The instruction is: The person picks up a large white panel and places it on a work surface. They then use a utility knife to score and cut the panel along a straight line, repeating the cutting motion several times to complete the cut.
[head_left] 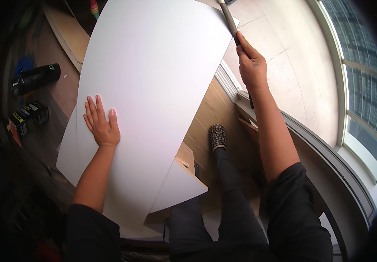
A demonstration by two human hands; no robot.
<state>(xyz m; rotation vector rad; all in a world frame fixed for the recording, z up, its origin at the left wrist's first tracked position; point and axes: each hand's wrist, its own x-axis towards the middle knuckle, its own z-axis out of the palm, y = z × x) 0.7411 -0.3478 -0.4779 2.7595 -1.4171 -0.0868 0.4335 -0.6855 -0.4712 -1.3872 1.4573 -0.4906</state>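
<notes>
A large white board [153, 70] stretches from the top of the view down toward my body. My left hand [101, 124] lies flat on it near its left side, fingers stretched out and thumb apart. Beneath the big board, a second white panel [182, 185] shows at the lower right, with a bare wood edge. My right hand [254, 65] is wrapped round a long dark-handled tool [229, 17], which looks like a hammer, beside the board's far right edge. The tool's far end is cut off by the upper edge of the view.
On the left stand a black bottle [37, 78] and a black and yellow box [29, 118]. A wooden panel [68, 35] leans at the upper left. My shoe [217, 134] is on the wood floor [203, 109]. A sliding-door track [323, 150] and windows [363, 78] line the right.
</notes>
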